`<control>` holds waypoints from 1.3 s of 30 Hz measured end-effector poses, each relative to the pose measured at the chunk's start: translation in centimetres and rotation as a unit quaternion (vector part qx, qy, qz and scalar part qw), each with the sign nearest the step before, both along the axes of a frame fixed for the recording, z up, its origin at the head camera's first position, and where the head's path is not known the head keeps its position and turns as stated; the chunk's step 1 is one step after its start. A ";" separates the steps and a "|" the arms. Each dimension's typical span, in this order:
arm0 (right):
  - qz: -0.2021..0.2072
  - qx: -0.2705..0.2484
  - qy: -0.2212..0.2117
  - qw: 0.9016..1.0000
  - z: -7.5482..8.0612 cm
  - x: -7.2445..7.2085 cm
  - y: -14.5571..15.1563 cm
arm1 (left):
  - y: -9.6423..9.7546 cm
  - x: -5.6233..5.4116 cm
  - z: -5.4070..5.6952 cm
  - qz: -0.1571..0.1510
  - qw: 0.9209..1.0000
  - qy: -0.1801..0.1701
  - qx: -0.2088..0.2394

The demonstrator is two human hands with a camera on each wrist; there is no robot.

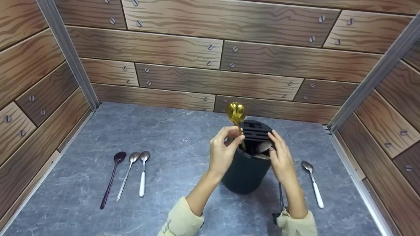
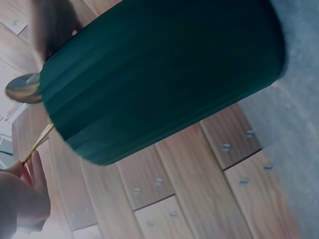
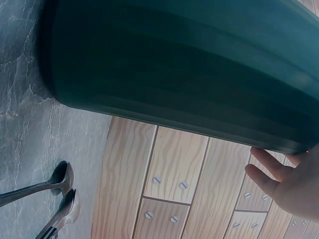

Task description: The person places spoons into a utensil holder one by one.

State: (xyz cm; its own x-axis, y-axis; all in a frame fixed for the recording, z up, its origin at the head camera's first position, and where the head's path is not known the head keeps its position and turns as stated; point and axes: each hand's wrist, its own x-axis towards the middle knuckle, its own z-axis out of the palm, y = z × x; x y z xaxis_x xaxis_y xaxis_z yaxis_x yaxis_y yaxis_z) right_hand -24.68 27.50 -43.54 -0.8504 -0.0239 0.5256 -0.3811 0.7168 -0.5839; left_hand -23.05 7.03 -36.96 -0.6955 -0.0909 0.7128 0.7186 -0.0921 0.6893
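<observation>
My left hand (image 1: 220,155) pinches the thin handle of a gold spoon (image 1: 237,113) between thumb and fingers. Its shiny bowl points up, and the lower handle reaches inside the front left rim of a dark green utensil holder (image 1: 246,173). Slots cross the far part of the holder's black top. Two silver spoons (image 1: 263,147) stand in its front opening with their bowls up. On the holder's right rim rests my right hand (image 1: 284,164), fingers extended along the edge. The right wrist view shows those fingers (image 3: 266,164) spread loosely at the holder's side.
To the left lie a dark purple spoon (image 1: 109,180), a silver spoon (image 1: 127,177) and a white-handled spoon (image 1: 142,178). Another white-handled spoon (image 1: 314,186) lies on the right. A thin dark handle (image 1: 281,196) shows beside my right forearm. Wood-patterned walls (image 1: 180,72) enclose the grey marbled table (image 1: 177,144).
</observation>
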 end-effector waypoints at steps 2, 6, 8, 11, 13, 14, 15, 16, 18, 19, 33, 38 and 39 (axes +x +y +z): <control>0.001 -0.001 -0.002 1.000 -0.1 0.0 0.0 | 0.2 -0.4 -1.1 0.009 1.000 -0.005 -0.008; 0.000 -0.003 -0.005 1.000 -0.1 0.0 0.0 | 0.7 -1.7 -3.8 0.037 0.999 -0.008 -0.038; 0.000 -0.004 -0.003 1.000 -0.1 0.0 -0.1 | 0.9 -2.2 -4.9 0.062 0.996 -0.010 -0.064; 0.000 -0.002 -0.001 1.000 -0.1 0.0 -0.1 | 0.9 -2.4 -5.7 0.094 0.990 -0.013 -0.100; 0.000 -0.001 0.001 1.000 0.0 0.0 -0.1 | 0.8 -2.4 -6.0 0.107 0.987 -0.021 -0.114; 0.001 -0.002 0.001 1.000 0.0 0.0 -0.1 | 0.8 -2.4 -6.2 0.112 0.986 -0.022 -0.118; 0.000 -0.002 0.001 1.000 0.0 0.0 -0.1 | 0.8 -2.4 -6.3 0.114 0.986 -0.023 -0.120; 0.001 -0.002 0.001 1.000 0.0 -0.1 -0.1 | 0.7 -2.4 -6.6 0.117 0.985 -0.023 -0.122; 0.001 -0.002 0.001 1.000 0.0 -0.1 -0.1 | 0.6 -2.4 -7.0 0.123 0.984 -0.025 -0.123; 0.002 -0.002 0.002 1.000 0.0 -0.1 -0.1 | 0.6 -2.4 -7.2 0.124 0.985 -0.028 -0.121; 0.006 0.003 0.014 1.000 -0.1 0.0 0.0 | -0.8 -1.7 -8.1 0.123 0.987 -0.082 -0.063; 0.004 0.001 0.011 1.000 -0.1 0.1 0.0 | -1.8 0.0 -6.0 0.114 0.986 -0.107 -0.062; 0.005 -0.001 0.012 1.000 -0.1 0.1 0.0 | -2.0 0.3 -5.7 0.112 0.985 -0.110 -0.064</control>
